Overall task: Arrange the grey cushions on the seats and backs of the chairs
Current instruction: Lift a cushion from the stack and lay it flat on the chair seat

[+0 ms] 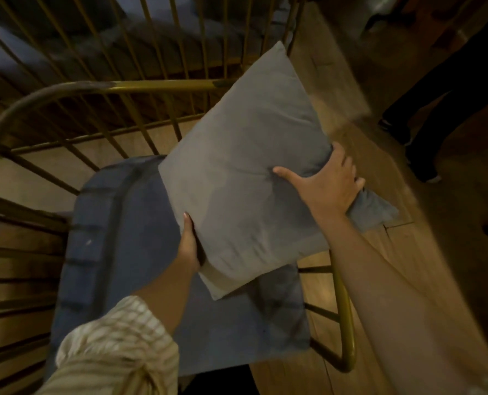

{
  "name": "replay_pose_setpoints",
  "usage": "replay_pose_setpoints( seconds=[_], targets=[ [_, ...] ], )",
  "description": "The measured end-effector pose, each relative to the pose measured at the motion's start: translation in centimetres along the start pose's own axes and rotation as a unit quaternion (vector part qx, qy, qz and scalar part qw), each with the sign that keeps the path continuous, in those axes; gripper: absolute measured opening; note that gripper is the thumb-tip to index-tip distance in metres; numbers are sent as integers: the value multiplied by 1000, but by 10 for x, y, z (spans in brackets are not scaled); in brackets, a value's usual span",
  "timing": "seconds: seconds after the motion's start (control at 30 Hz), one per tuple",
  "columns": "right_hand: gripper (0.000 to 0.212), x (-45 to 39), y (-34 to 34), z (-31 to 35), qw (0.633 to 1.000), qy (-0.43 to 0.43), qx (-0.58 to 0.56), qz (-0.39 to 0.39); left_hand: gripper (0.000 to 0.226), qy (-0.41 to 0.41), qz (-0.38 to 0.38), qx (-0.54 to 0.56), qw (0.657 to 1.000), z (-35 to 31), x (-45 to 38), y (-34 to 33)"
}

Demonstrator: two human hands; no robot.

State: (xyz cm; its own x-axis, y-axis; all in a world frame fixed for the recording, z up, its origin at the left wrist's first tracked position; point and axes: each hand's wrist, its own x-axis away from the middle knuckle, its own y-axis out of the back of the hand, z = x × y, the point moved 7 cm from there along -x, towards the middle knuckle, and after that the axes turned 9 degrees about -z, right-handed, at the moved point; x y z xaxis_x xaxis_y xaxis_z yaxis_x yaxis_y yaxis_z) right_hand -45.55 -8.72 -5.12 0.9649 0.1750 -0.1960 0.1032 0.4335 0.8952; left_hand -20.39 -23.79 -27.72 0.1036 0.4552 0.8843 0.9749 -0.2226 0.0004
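A grey cushion (245,166), square, soft and creased, hangs tilted above the blue seat pad (117,252) of a gold wire chair (157,85). The left hand (188,243) clasps its lower edge, fingers hidden beneath; the right hand (328,186) pinches its right corner, bunching the fabric. The background is blurred.

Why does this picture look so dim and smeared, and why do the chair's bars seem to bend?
Head view: the light is low and warm, so colours look muddy; motion blur smears the wooden floor and the upper rails, while the grey cushion and both hands, left hand and right hand, stay fairly sharp; the wide-angle lens curves the yellow metal chair frame.
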Motion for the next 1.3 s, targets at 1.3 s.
replay_pose_setpoints(
  seconds=[1.3],
  targets=[
    [97, 295, -85, -81, 969, -176, -38, 171, 93, -176, -227, -372, 883, -12, 37, 282]
  ],
)
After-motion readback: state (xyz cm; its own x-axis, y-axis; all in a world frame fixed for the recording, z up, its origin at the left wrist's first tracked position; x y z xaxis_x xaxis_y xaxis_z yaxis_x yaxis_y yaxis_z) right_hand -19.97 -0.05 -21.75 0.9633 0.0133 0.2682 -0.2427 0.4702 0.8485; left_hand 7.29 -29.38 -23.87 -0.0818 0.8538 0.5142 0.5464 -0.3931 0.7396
